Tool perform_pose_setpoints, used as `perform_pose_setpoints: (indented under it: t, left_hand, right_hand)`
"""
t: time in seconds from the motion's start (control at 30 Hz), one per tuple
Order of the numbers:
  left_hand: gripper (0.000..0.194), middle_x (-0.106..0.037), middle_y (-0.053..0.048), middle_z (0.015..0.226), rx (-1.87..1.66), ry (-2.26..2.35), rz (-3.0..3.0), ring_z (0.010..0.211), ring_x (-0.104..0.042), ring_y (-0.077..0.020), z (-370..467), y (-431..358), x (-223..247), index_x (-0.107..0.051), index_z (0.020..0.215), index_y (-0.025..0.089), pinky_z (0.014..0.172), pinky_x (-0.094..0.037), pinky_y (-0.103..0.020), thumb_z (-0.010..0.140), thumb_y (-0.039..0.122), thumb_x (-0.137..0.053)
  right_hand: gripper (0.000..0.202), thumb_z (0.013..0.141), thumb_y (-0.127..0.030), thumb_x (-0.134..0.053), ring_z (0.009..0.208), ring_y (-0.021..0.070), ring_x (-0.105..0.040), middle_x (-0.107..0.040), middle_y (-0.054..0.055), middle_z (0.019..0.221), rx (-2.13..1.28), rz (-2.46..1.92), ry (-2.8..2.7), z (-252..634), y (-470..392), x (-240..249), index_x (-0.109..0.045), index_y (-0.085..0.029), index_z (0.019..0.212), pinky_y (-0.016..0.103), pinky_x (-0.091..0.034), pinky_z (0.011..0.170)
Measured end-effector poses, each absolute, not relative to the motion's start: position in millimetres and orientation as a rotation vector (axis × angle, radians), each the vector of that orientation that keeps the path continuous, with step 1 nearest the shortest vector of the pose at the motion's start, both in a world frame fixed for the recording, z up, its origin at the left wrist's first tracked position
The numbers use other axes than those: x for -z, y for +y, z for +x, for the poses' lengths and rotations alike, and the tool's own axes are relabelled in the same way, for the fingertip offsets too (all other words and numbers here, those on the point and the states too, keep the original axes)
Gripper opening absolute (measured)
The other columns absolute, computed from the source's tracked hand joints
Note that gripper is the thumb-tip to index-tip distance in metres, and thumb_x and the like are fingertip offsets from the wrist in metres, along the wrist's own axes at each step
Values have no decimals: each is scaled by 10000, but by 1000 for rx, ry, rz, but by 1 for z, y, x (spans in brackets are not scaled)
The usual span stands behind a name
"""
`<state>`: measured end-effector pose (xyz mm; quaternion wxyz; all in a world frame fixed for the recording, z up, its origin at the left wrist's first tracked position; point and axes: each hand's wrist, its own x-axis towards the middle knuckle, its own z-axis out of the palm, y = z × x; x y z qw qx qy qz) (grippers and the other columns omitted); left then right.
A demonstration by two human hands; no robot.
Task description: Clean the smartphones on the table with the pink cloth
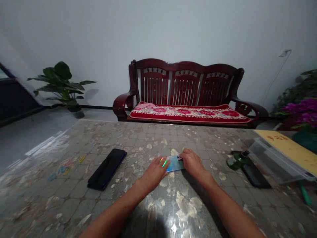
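Note:
A flat, light-blue shiny rectangle point(175, 164), perhaps a phone back or case, lies on the table at the centre with rainbow glints at its left end. My left hand point(156, 170) rests over that left end, fingers stretched out and flat. At the opposite end, my right hand point(192, 162) has its fingers curled together in a pinch by the upper right corner. A small dark patch shows beside those fingertips; whether it is part of the blue item or a separate piece, I cannot tell. The right fingertips are partly hidden.
A black phone point(107, 169) lies left of my hands, with coloured rubber bands point(63, 169) farther left. To the right are a green bottle point(237, 161), a dark phone point(256, 174) and a clear plastic box point(274, 165) under a yellow sheet point(288, 147). Beyond stands a wooden bench point(187, 82).

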<state>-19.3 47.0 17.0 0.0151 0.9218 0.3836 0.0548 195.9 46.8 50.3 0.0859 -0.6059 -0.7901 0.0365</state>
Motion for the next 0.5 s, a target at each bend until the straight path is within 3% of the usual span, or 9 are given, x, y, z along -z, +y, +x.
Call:
perform_pose_setpoints:
  t: [0.17, 0.5]
  left_hand:
    - [530, -534, -187, 1444, -153, 1177, 2909, 1338, -496, -372, -19, 48, -15, -475, 1399, 156, 1099, -409, -524, 927, 295, -672]
    - [460, -539, -197, 1415, -39, 1153, 2954, 1291, -524, -354, -16, 53, -21, -491, 1372, 150, 1054, -441, -507, 955, 297, -619]
  right_hand:
    - [303, 929, -58, -495, 957, 197, -583, -677, 64, 968, -148, -1646, -2346, 202, 26, -40, -755, -210, 966, 263, -415, 830]
    - [324, 939, -52, -461, 981, 203, -583, -673, 81, 984, -177, -1734, -2292, 199, 21, -47, -754, -189, 956, 265, -419, 862]
